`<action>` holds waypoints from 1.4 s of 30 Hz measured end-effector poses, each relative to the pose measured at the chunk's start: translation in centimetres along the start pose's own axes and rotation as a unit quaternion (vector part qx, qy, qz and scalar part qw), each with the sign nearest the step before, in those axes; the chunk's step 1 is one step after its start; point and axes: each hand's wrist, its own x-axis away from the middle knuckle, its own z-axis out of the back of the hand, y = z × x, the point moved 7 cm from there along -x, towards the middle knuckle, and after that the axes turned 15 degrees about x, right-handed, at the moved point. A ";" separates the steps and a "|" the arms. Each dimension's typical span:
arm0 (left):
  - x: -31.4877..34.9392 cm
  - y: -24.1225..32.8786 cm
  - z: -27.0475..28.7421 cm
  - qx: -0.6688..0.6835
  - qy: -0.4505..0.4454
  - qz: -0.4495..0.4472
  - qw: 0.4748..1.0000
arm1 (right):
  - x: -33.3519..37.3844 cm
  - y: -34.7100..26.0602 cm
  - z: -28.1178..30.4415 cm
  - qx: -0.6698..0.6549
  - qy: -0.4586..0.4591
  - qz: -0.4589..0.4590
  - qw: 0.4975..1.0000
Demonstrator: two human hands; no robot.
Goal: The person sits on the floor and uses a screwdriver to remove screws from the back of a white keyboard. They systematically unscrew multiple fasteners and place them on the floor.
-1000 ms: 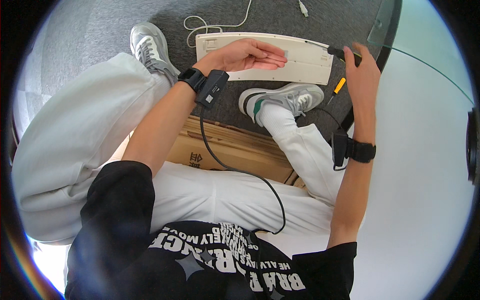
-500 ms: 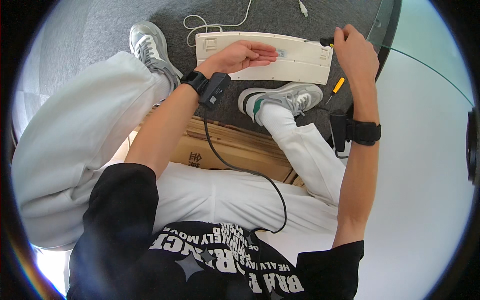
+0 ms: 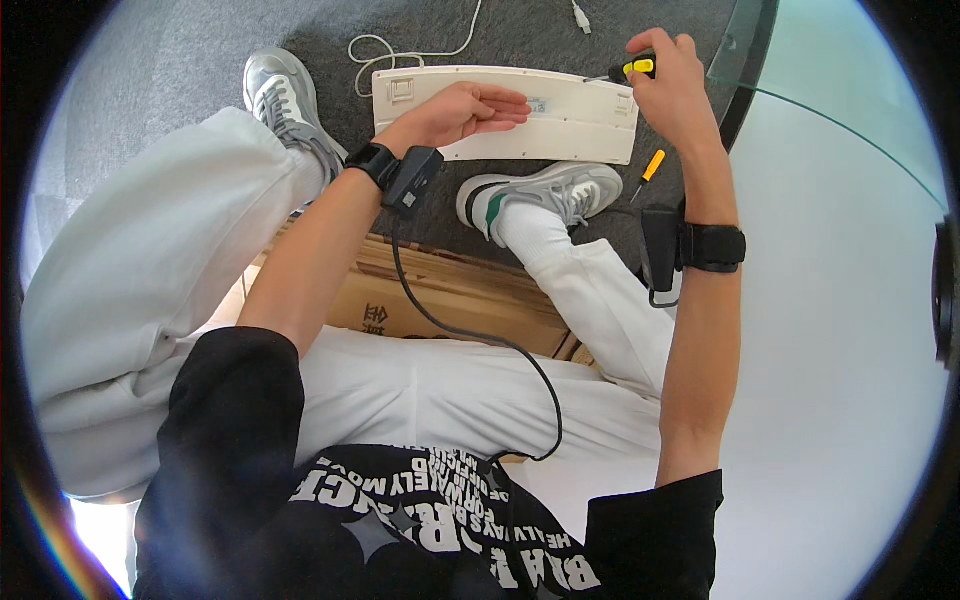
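A white keyboard (image 3: 560, 135) lies upside down on the grey carpet, with its screw holes, label and folding feet showing. My left hand (image 3: 465, 113) rests over its left half, fingers stretched out together and nothing in them. At the far right edge of the keyboard, my right hand (image 3: 675, 90) grips a screwdriver (image 3: 640, 67) with a black and yellow handle. The thin shaft points left, its tip at the keyboard's upper edge. Below the right hand, a smaller screwdriver (image 3: 653, 165) with a yellow handle lies on the carpet.
The keyboard's white cable (image 3: 440, 52) loops behind it, and a white USB plug (image 3: 581, 18) lies farther back. My shoe (image 3: 560, 195) sits just in front of the keyboard. Flattened cardboard (image 3: 430, 305) lies nearer me. A white surface with a glass edge (image 3: 820, 250) stands at right.
More of the screwdriver's handle shows now, as the right hand's fingers have shifted and loosened around it. The whole view has slid slightly; the left hand keeps its place on the keyboard.
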 end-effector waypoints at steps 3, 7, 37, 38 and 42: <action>0.1 0.1 0.1 -0.003 -0.002 -0.009 1.000 | 0.0 -0.4 1.0 -0.010 -0.030 -0.065 0.997; 0.3 0.0 0.1 -0.019 -0.017 0.000 1.000 | 1.1 0.2 1.7 0.132 -0.174 -0.201 0.955; 0.2 0.1 -0.6 -0.047 0.003 0.011 0.999 | 2.7 2.2 1.9 -0.111 0.108 0.030 0.988; 0.2 0.2 -0.7 -0.046 -0.001 0.015 0.999 | 2.6 2.1 2.1 -0.122 0.120 0.004 0.985; 0.1 0.3 -0.8 -0.053 -0.003 0.026 0.998 | 1.9 2.2 2.0 -0.021 0.012 -0.141 0.990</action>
